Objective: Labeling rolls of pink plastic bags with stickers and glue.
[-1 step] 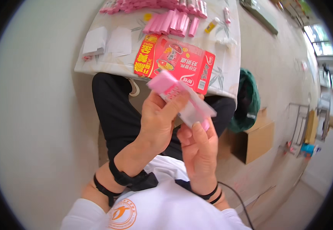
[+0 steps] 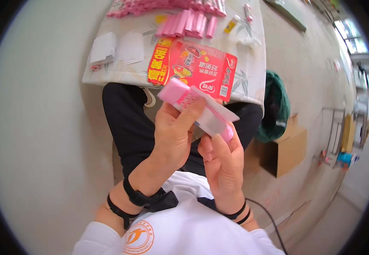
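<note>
Above my lap, both hands hold a pink roll (image 2: 175, 88) with a printed white paper sheet (image 2: 210, 118) partly around it. My left hand (image 2: 177, 127) is closed about the upper left part, its thumb pressing the paper onto the roll. At the lower right end, my right hand (image 2: 223, 155) grips the roll with thumb and fingers, and a corner of the sheet sticks out to the right. The fingers behind the roll are partly hidden. Beyond the hands, a flat red printed cardboard piece (image 2: 205, 63) lies on the table near its front edge.
Plain pink rolls (image 2: 182, 23) lie on the table (image 2: 137, 76) behind the cardboard, with a pile of labelled rolls (image 2: 150, 6) farther back. White paper stacks (image 2: 103, 47) are at left. A glue stick (image 2: 232, 24) stands at right. A green-lined bin (image 2: 276, 106) and cardboard box (image 2: 288, 151) are right of my legs.
The view has shifted slightly. My hands keep the same grip, and the roll with its paper has hardly moved between them.
</note>
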The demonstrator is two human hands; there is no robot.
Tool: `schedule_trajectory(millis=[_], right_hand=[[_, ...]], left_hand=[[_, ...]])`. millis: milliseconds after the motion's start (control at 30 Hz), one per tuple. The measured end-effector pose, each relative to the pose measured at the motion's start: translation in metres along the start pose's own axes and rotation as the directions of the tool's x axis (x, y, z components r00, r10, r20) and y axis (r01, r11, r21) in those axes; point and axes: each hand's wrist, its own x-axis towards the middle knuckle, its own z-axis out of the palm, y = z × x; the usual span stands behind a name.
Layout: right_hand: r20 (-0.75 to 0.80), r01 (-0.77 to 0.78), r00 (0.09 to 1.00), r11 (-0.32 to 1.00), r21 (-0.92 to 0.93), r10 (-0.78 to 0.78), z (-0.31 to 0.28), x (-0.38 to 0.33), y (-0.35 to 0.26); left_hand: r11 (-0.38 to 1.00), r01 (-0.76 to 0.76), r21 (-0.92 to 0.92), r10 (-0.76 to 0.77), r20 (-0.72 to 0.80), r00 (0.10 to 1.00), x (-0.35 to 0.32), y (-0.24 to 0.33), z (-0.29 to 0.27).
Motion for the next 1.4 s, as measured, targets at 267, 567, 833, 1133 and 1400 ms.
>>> schedule_trajectory(millis=[267, 567, 833, 1133, 1400], right_hand=[[-0.073, 0.064, 0.995, 0.998, -0.023, -0.066, -0.003, 0.003, -0.009], [0.028, 0.006, 1.000, 0.981, -0.193, 0.000, -0.025, 0.005, -0.026], [0.122, 0.049, 0.992, 0.971, -0.232, -0.021, -0.027, 0.002, -0.030], [0.135, 0.010, 0.991, 0.974, -0.227, 0.021, -0.020, 0.000, -0.034], [-0.020, -0.035, 0.999, 0.990, -0.138, 0.032, -0.023, -0.004, -0.017]], left_hand=[[0.997, -0.070, -0.036, 0.071, 0.041, 0.997, -0.009, -0.001, -0.005], [0.868, 0.161, 0.469, -0.229, 0.091, 0.969, -0.009, 0.043, -0.021], [0.880, 0.075, 0.469, -0.175, 0.174, 0.969, -0.012, 0.035, -0.014], [0.901, 0.009, 0.433, -0.071, 0.126, 0.989, -0.016, 0.028, -0.014], [0.918, 0.031, 0.395, -0.092, 0.137, 0.986, -0.024, 0.017, -0.022]])
